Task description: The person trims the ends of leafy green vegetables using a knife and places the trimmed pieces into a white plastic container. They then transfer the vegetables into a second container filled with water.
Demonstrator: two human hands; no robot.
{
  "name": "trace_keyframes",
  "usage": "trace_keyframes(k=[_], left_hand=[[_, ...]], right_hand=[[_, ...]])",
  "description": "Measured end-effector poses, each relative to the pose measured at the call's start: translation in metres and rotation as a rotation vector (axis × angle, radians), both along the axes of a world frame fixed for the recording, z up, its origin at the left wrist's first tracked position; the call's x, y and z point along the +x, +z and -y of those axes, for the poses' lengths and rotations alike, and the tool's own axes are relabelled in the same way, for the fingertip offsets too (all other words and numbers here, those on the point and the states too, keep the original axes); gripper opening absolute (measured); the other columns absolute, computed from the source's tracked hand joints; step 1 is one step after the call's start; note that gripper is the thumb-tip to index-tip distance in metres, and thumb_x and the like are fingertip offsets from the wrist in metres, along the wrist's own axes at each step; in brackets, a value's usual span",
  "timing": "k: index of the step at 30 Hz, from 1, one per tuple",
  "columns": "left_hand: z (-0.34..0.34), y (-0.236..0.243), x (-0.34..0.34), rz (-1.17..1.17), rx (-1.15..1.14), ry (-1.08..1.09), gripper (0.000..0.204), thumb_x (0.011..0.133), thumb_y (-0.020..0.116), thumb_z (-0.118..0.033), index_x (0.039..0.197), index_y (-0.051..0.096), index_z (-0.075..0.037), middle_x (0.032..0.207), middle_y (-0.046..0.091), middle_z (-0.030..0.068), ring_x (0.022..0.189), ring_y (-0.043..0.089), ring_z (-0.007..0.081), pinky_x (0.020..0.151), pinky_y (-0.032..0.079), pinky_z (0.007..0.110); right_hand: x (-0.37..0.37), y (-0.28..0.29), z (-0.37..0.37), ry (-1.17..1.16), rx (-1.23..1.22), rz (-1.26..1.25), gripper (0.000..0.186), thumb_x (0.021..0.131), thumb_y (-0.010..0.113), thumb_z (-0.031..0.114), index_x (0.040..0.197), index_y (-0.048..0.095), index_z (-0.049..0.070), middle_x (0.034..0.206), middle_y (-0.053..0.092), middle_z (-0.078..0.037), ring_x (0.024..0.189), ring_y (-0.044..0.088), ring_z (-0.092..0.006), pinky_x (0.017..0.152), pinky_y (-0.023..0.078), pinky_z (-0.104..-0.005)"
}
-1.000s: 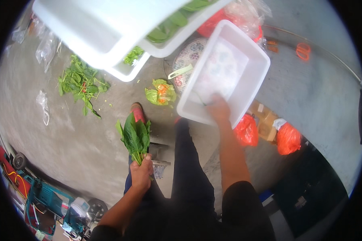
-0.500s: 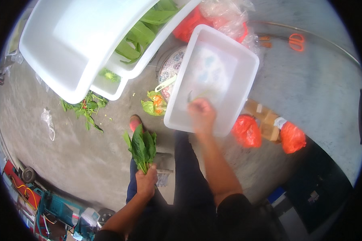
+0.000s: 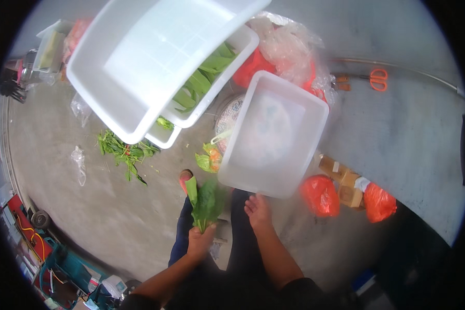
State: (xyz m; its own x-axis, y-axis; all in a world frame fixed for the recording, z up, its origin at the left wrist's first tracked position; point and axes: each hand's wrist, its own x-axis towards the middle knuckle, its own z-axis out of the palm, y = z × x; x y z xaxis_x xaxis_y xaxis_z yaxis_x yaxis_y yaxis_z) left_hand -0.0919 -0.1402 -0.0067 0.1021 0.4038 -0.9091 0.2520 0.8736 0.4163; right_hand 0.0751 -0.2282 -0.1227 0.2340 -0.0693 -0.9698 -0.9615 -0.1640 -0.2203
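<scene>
My left hand (image 3: 201, 239) is closed round the stems of a bunch of leafy greens (image 3: 207, 202). The dark green leaves point up and away from me, slightly blurred. My right hand (image 3: 258, 211) is just below the near edge of a white plastic tub (image 3: 237, 173), its fingers loosely curled and apart, with nothing seen in them. Whether it touches the tub's underside I cannot tell. The tub rests tilted on a round, patterned stool top (image 3: 226, 116), mostly covered by it.
Far left, a large white bin (image 3: 95, 85) overhangs another white bin (image 3: 249, 44) of green leaves. Plucked greens (image 3: 124, 150) lie on the concrete floor near a plastic bag (image 3: 78, 165). Red bags (image 3: 320, 195) and a cardboard box (image 3: 350, 195) stand right; orange-handled scissors (image 3: 378, 79) lie farther off.
My right hand has come out of the tub, back toward me to its near edge. The greens stay in my left hand. The whole view has shifted a little.
</scene>
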Motion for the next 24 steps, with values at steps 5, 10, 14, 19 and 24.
trace_keyframes(k=[5,10,14,19,24], left_hand=[[-0.014,0.009,0.036,0.011,0.173,-0.087,0.009,0.084,0.057,-0.007,0.075,0.057,-0.005,0.066,0.048,-0.0082,0.057,0.038,0.0017,0.049,0.031,0.020],[-0.035,0.006,0.066,0.080,0.292,-0.091,0.012,0.085,0.057,-0.009,0.074,0.056,-0.004,0.064,0.047,-0.0075,0.058,0.039,0.0027,0.050,0.032,0.021],[-0.051,0.003,0.098,0.182,0.345,-0.037,0.018,0.086,0.056,-0.011,0.071,0.055,-0.003,0.058,0.045,-0.0064,0.053,0.037,0.0042,0.046,0.031,0.024],[-0.080,-0.022,0.130,-0.012,0.741,-0.463,0.029,0.086,0.055,-0.020,0.066,0.054,0.002,0.053,0.050,0.0114,0.047,0.049,0.0186,0.045,0.037,0.033],[-0.113,-0.120,0.141,-0.260,0.886,-0.789,0.030,0.084,0.055,-0.026,0.071,0.057,0.001,0.065,0.056,0.0237,0.061,0.056,0.0404,0.053,0.043,0.044]], right_hand=[[0.033,-0.028,-0.008,-0.373,0.187,-0.030,0.027,0.083,0.058,0.024,0.104,0.052,0.009,0.102,0.056,-0.006,0.092,0.055,-0.0223,0.078,0.046,-0.0358],[0.066,0.007,0.007,-0.423,0.401,0.013,0.029,0.080,0.054,0.007,0.108,0.051,0.005,0.106,0.056,-0.009,0.101,0.053,-0.0260,0.087,0.045,-0.0418],[0.095,0.034,0.055,-0.456,0.527,0.135,0.040,0.077,0.049,-0.002,0.117,0.046,0.002,0.109,0.054,-0.012,0.102,0.053,-0.0288,0.086,0.047,-0.0425],[0.127,0.059,0.104,-0.427,0.558,0.122,0.041,0.078,0.048,0.000,0.119,0.044,0.003,0.112,0.052,-0.012,0.104,0.052,-0.0277,0.087,0.047,-0.0412],[0.114,0.088,0.089,-0.522,0.374,0.201,0.040,0.079,0.046,0.003,0.119,0.044,0.003,0.111,0.053,-0.012,0.102,0.053,-0.0270,0.086,0.048,-0.0397]])
